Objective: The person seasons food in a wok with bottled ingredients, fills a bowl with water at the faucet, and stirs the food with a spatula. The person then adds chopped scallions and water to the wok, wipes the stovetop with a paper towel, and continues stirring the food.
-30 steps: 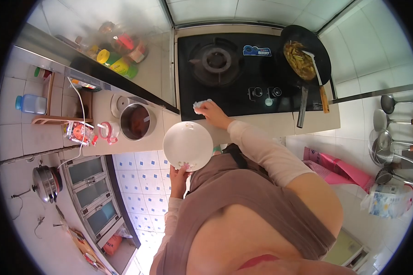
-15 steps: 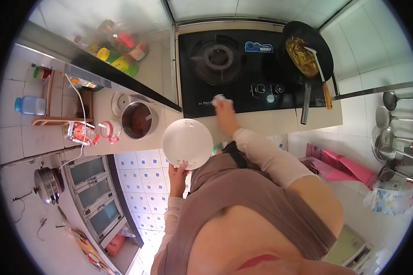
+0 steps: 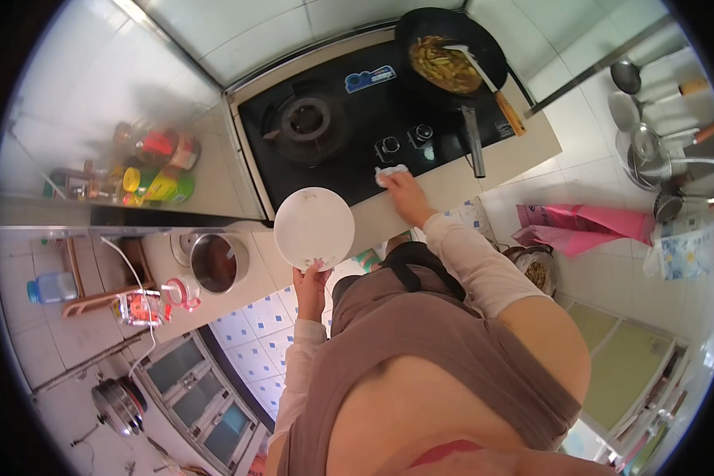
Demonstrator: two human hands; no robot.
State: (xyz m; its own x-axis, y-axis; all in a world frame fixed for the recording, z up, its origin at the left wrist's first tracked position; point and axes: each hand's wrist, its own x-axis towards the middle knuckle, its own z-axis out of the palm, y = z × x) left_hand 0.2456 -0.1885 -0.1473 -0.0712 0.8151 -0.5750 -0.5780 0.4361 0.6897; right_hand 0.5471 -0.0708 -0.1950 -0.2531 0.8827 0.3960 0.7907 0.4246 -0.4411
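A white plate (image 3: 314, 226) with a pink flower on its rim is gripped at its near edge by my left hand (image 3: 310, 287). The plate is held in front of the counter's edge, its face up. My right hand (image 3: 404, 195) is closed on a crumpled white tissue or cloth (image 3: 389, 174), which touches the front edge of the black gas stove (image 3: 349, 155). At the stove's right side sits a black wok (image 3: 489, 59) with cooked food (image 3: 440, 67) in it. A spatula (image 3: 503, 105) with a wooden handle rests in the wok.
Left of the plate, a steel pot (image 3: 219, 263) and a pink-handled jug (image 3: 181, 292) stand on the counter. Bottles (image 3: 163, 170) cluster behind a glass panel. Ladles and strainers (image 3: 646, 143) hang at the right, above a pink bag (image 3: 583, 224).
The view has turned and shifted, so the stove appears tilted. My right hand with the white tissue has moved right along the stove's front edge. My left hand still holds the plate.
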